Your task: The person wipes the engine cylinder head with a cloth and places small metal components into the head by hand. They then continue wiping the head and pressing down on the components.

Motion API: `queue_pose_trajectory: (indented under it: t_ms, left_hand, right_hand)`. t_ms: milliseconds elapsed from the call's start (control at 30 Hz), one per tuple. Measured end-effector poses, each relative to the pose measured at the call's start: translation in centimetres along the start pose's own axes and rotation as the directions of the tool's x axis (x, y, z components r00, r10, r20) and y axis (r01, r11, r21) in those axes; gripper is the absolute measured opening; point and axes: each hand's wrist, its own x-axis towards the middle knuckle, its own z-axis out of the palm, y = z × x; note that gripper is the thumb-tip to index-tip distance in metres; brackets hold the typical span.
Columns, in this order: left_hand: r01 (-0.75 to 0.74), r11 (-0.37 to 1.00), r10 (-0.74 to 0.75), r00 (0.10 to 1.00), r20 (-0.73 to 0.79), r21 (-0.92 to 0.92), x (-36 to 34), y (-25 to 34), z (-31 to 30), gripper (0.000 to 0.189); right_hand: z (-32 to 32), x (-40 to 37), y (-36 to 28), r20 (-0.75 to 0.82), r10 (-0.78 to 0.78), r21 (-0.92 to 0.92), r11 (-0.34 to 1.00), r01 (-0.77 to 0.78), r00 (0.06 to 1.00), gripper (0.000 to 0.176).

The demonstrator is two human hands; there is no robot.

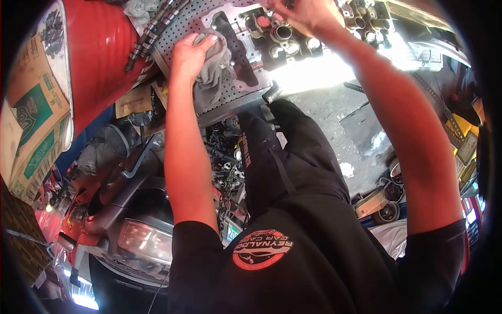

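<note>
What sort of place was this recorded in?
Probably a vehicle repair workshop: a silver metal cylinder head and dark steel camshafts with rounded lobes lie on a perforated metal bench, near a large clear vehicle headlight.

We read "REYNALDO" and "CAR CARE", upside down, on a black T-shirt's [314,256] round logo [263,250]; cardboard box [39,112] lettering is unclear.

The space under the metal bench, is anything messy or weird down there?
Yes: small metal parts lie jumbled in a heap below the bench, with no neat order. I can't tell whether any are broken.
</note>
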Motion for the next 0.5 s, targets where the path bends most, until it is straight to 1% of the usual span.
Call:
queue_pose_trajectory:
  t_ms: [100,133,233,267,300,367,467,500]
  left_hand:
    - [0.010,0.977,-0.049,0.982,0.180,0.212,-0.1,4.4,-1.4,0.048]
    - [-0.118,0.951,0.086,0.989,0.122,0.285,0.7,3.1,-1.1,0.041]
    - [-0.186,0.881,0.141,0.981,0.134,0.436,0.0,4.4,-1.0,0.034]
    - [-0.163,0.880,0.138,0.987,0.088,0.446,-0.6,5.0,-0.8,0.031]
    - [-0.152,0.891,0.136,0.988,0.067,0.427,-0.7,4.5,-0.6,0.033]
    - [-0.162,0.875,0.176,0.984,0.011,0.456,-1.3,5.1,-0.1,0.033]
    - [-0.281,0.844,0.314,0.949,0.003,0.457,-1.2,3.5,0.0,0.030]
    - [-0.329,0.826,0.374,0.927,-0.008,0.457,-1.2,3.3,0.0,0.029]
  right_hand:
    - [0.0,-0.1,0.0,0.017,-0.007,0.024,1.000,0.007,1.000,0.058]
    - [0.4,0.0,0.2,0.012,-0.012,0.025,1.000,0.012,1.000,0.058]
    - [0.6,0.3,0.2,-0.009,-0.019,0.075,0.997,0.019,1.000,0.057]
    - [0.7,0.3,0.4,-0.014,-0.011,0.098,0.995,0.012,1.000,0.057]
    - [1.2,0.4,0.6,-0.031,-0.027,0.096,0.995,0.030,0.999,0.057]
    - [1.5,0.6,0.5,-0.016,0.005,0.055,0.998,-0.004,1.000,0.057]
    - [0.3,0.3,0.2,0.014,-0.034,-0.003,0.999,0.034,0.999,0.058]
    - [0.1,0.3,0.0,0.018,-0.020,0.007,1.000,0.020,1.000,0.057]
